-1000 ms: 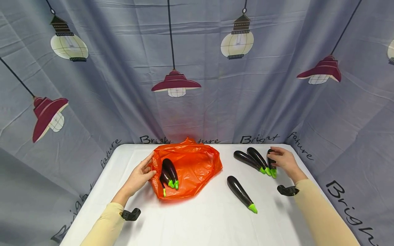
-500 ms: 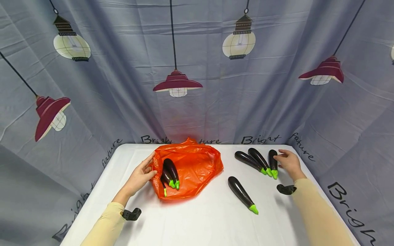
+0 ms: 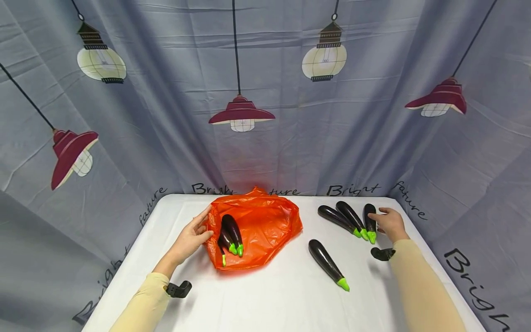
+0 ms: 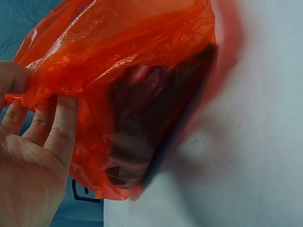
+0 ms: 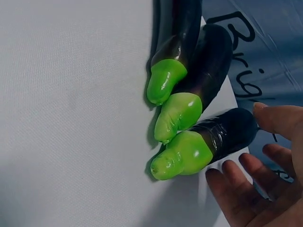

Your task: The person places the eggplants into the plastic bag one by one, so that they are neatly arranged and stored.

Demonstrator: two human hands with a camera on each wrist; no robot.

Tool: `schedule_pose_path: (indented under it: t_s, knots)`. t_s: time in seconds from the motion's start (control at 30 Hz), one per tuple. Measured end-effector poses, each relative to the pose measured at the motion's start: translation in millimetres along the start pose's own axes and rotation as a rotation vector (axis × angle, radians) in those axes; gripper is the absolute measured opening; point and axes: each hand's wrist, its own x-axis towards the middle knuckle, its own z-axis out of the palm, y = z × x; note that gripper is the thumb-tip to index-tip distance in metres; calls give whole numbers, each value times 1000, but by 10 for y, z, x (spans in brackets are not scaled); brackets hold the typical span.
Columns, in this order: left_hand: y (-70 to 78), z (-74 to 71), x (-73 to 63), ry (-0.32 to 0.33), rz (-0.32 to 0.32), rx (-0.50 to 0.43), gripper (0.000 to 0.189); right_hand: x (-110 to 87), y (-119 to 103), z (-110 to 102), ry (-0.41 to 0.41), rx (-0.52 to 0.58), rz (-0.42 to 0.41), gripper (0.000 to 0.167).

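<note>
My left hand pinches the left edge of a red plastic bag, thumb on one side and fingers on the other; the left wrist view shows the film between them. Inside the bag's mouth lie dark eggplants with green stem ends. My right hand is beside the rightmost eggplant of a group of three at the back right. In the right wrist view, that eggplant has the thumb tip close to its rounded end, with the other fingers loosely spread beside it.
Two more eggplants, a middle one and a left one, lie alongside in that group. A single eggplant lies nearer, right of centre on the white table. A grey curtain with printed lamps stands behind.
My right hand has come off the rightmost eggplant and shifted slightly to the right, leaving more of it uncovered. The left hand keeps its hold on the bag. The head view has shifted slightly.
</note>
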Motion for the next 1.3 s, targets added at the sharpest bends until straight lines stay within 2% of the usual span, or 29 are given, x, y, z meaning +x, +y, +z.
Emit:
schedule_pose_path:
  t_s: [0.2, 0.6, 1.3]
  knots:
    - [13, 2, 5, -3, -10, -7, 79, 6, -7, 4, -30, 12, 40, 75]
    - [-13, 2, 16, -9, -3, 6, 78, -7, -7, -4, -73, 18, 58, 78]
    - [-38, 39, -12, -1, -12, 17, 77, -46, -3, -1, -108, -65, -23, 80]
